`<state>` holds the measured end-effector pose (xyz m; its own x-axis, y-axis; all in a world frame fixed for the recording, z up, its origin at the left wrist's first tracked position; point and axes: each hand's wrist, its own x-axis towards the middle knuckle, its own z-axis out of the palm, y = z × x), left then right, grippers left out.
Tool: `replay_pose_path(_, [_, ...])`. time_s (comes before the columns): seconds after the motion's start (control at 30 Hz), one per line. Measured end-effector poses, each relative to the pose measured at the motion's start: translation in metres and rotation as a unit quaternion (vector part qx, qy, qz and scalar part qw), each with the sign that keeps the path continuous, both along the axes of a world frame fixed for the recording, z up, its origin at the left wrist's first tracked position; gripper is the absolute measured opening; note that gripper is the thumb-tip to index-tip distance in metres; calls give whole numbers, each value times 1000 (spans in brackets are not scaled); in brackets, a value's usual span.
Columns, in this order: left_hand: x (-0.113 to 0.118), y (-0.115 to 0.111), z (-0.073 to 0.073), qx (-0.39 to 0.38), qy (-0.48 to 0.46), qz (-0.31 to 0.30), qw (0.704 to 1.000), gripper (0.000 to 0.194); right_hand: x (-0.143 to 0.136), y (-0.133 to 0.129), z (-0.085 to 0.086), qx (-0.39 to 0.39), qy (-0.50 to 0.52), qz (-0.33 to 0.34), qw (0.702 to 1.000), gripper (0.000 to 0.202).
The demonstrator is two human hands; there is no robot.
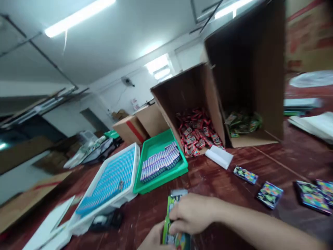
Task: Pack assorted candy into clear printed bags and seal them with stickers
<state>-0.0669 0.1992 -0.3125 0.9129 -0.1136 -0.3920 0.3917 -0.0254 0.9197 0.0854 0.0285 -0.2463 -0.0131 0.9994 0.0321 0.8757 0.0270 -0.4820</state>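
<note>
Low in the head view, my left hand [156, 238] wraps round the lower left side of a green, colourful packet [169, 239]. My right hand [188, 213] lies over the upper part of the same packet, its fingers bent against the front. A clear, shiny edge shows just beyond the packet's top. On the dark red table [208, 184], to the right, lie a small colourful packet [245, 174], a square one [270, 195] and several more at the right edge. A folded white paper [219, 157] rests behind them.
A green tray [161, 181] holds rows of small purple-and-white boxes. Left of it, a white tray [137, 161] holds blue boxes. One tipped carton [214, 100] contains red packets; a larger carton [269, 86] contains green ones. A black object [117, 218] sits beside the white tray.
</note>
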Motion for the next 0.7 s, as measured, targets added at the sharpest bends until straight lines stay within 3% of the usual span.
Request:
replay_pose_path(0.1, [7, -20, -24, -111, -13, 59, 992, 72, 27, 4, -19, -52, 132, 72, 987, 39])
replay_pose_path(0.2, [23, -25, -33, -77, -49, 183, 979, 45, 45, 8, -40, -37, 243, 83, 966, 42])
replay_pose_path(0.27, [37, -24, -42, -66, -72, 310, 946, 36, 42, 12, -55, 63, 246, -16, 967, 35])
replay_pose_path(0.33, [51, -26, -54, -92, -76, 414, 902, 40, 30, 19, -72, 158, 209, -193, 946, 27])
replay_pose_path(0.37, [57, -27, -60, -113, -73, 451, 882, 44, 21, 23, -80, 173, 192, -281, 924, 34])
replay_pose_path(0.43, [64, -33, -71, -155, -60, 497, 852, 52, 4, 31, -99, 129, 176, -398, 891, 45])
replay_pose_path(0.5, [63, -37, -77, -151, -52, 519, 840, 53, -8, 38, -119, 43, 159, -438, 884, 41])
replay_pose_path(0.53, [61, -39, -78, -117, -53, 512, 849, 50, -13, 40, -128, 7, 146, -440, 886, 39])
replay_pose_path(0.63, [50, -37, -80, 59, -58, 445, 892, 41, -19, 41, -151, -31, 120, -448, 885, 36])
replay_pose_path(0.7, [43, -31, -83, 150, -58, 406, 899, 40, -21, 39, -160, -23, 141, -455, 879, 36])
